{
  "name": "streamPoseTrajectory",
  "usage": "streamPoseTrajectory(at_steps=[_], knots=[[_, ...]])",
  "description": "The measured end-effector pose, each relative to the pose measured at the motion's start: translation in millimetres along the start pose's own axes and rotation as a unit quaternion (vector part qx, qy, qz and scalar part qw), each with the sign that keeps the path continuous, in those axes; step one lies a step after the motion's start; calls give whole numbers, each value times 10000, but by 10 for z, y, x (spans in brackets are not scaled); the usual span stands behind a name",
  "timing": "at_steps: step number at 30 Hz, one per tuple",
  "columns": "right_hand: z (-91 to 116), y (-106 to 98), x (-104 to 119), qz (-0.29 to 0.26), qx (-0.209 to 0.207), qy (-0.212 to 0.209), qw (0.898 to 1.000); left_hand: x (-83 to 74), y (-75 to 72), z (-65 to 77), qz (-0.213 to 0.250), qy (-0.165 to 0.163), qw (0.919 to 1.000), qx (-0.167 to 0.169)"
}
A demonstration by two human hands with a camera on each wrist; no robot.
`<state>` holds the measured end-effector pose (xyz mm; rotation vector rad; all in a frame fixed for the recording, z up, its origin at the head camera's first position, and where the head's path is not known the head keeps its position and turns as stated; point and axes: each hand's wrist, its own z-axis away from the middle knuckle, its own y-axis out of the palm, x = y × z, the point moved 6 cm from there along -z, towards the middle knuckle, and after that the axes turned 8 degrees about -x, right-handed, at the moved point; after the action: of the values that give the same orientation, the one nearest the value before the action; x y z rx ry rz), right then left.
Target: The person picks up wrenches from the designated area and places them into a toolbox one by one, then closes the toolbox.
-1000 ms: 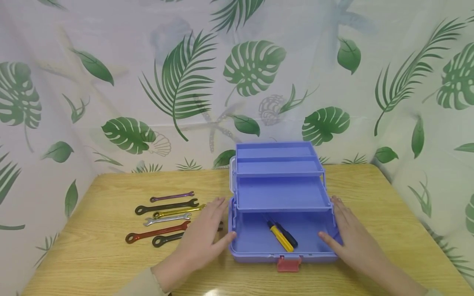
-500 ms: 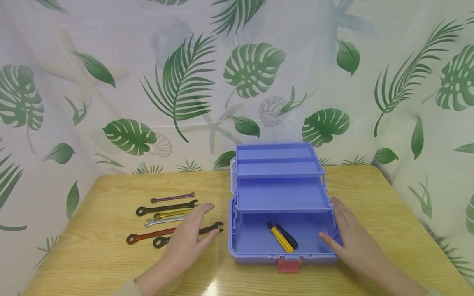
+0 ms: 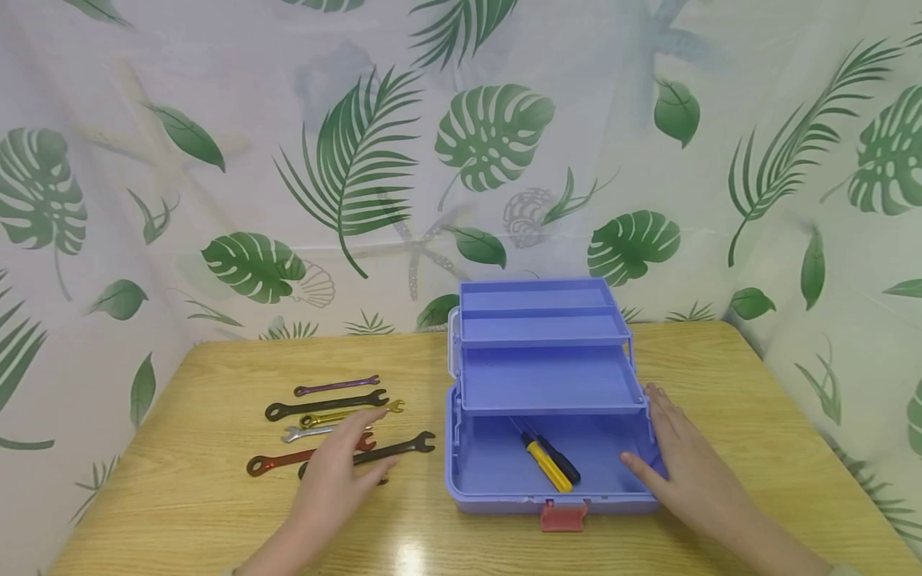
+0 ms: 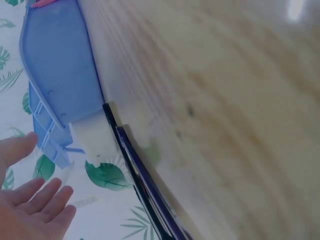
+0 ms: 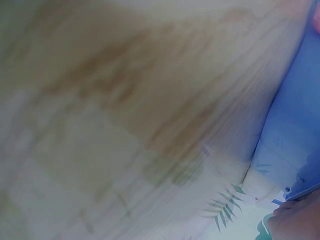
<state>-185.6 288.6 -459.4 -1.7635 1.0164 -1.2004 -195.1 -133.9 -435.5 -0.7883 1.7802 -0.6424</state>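
Note:
A blue toolbox (image 3: 475, 502) stands with its two-tier trays raised and a pink latch (image 3: 564, 518) hanging at the front. Inside its bottom lie a yellow-handled screwdriver (image 3: 547, 464) and a black-handled one (image 3: 560, 459). My right hand (image 3: 687, 464) rests along the box's right wall, fingers extended. To the left, my left hand (image 3: 330, 472) hovers over the wrenches with thumb and fingers apart, holding nothing; the left wrist view shows the same bare fingers (image 4: 50, 200). It partly covers a black wrench (image 3: 403, 447), a red wrench (image 3: 277, 462) and a silver wrench (image 3: 306, 433).
Farther back on the wooden table (image 3: 216, 376) lie a gold wrench (image 3: 327, 418), a larger black wrench (image 3: 324, 403) and a purple wrench (image 3: 334, 386). A leaf-printed sheet (image 3: 403, 160) hangs behind and along both sides.
My left hand has left the toolbox's left side and moved left over the wrenches, its fingers bending slightly. The right hand stays at the box's right wall.

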Motion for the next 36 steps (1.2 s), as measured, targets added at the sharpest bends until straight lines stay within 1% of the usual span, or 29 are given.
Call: streamPoseTrajectory(at_steps=[3,6,12,17,22,29,32,36], knots=[[-1,-2,1,-9,-13,-3,10000,40,-21,12,-4,-23,10000,-8],[-5,0,0,-8,-6,11,10000,96,-45,27,119,-135,9998,23],[-9,1,6,24,36,40,10000,225,-74,60,475,-415,9980,97],[-14,-1,7,49,81,80,9999,299,-84,89,700,-718,9948,187],[-10,2,4,46,70,74,9999,362,-77,119,820,-949,9915,339],[-1,9,-5,38,22,64,10000,428,-69,143,858,-1121,9891,419],[-1,12,-10,35,24,77,10000,446,-63,152,903,-1138,9884,453],[0,14,-15,17,10,57,10000,481,-52,165,924,-1082,9887,474]])
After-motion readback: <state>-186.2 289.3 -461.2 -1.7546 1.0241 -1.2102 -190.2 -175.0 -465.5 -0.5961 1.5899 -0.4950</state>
